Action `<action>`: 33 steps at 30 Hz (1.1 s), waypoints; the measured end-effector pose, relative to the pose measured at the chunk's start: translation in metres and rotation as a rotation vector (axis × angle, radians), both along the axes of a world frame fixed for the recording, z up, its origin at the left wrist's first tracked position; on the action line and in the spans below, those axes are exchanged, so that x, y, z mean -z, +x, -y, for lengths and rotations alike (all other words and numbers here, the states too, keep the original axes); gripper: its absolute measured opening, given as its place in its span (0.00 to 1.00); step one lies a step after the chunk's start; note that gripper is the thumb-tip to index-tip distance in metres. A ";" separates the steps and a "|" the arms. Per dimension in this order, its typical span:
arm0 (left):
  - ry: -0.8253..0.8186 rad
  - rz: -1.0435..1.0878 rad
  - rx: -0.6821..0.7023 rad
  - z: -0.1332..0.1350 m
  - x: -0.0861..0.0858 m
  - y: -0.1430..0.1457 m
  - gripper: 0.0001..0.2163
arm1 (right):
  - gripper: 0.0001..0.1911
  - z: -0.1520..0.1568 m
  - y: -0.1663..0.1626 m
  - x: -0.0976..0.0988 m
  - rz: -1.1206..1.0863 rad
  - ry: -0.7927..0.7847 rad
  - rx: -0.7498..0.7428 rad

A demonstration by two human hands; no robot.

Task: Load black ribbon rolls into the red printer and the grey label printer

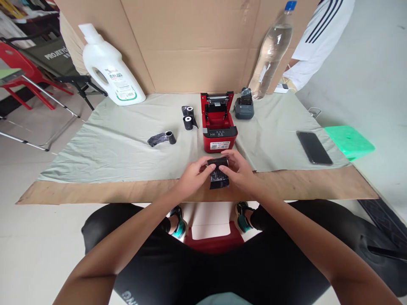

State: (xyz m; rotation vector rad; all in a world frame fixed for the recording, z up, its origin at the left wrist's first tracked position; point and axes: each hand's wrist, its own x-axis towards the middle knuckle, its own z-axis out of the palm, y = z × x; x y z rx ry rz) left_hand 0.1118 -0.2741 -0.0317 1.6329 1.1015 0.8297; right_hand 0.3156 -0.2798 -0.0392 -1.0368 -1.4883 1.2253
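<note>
Between both hands, over the table's front edge, is a roll of black film [219,178] with its loose end hanging toward me. My left hand [199,171] grips its left end and my right hand [238,169] its right end, thumbs on the near side. Just beyond my fingers stands a small red and black label printer [219,133], its lid raised and its inside showing. To its left lie more black rolls: two close together, one upright [188,123] and one behind it [190,111], and another with its tail unrolled [171,137].
A dark grey device [244,109] sits right of the printer. Farther out are a phone [314,147], a green plastic stool [349,142], a white jug [111,67] and a water bottle [273,51]. A cardboard panel [197,46] closes off the back. Someone's white sleeve [327,34] shows behind it.
</note>
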 end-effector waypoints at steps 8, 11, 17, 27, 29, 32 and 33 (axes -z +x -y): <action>0.242 -0.493 0.298 -0.007 -0.018 -0.019 0.24 | 0.19 0.001 0.011 -0.004 0.103 -0.057 -0.145; 0.437 -0.520 0.327 -0.009 -0.022 -0.024 0.35 | 0.21 -0.001 0.014 -0.005 0.087 -0.093 -0.238; 0.500 -0.471 0.402 -0.007 -0.017 -0.022 0.32 | 0.20 -0.006 0.018 0.001 0.059 -0.205 -0.407; 0.312 -0.391 0.412 -0.003 -0.018 -0.026 0.33 | 0.15 -0.013 0.032 0.011 0.144 -0.309 -0.411; 0.304 -0.404 0.415 -0.003 -0.019 -0.026 0.33 | 0.13 -0.011 0.031 0.009 0.188 -0.294 -0.376; 0.304 -0.439 0.442 -0.003 -0.021 -0.026 0.33 | 0.12 -0.006 0.029 0.005 0.220 -0.279 -0.329; 0.310 -0.449 0.448 -0.003 -0.021 -0.026 0.33 | 0.12 -0.004 0.028 0.003 0.223 -0.275 -0.318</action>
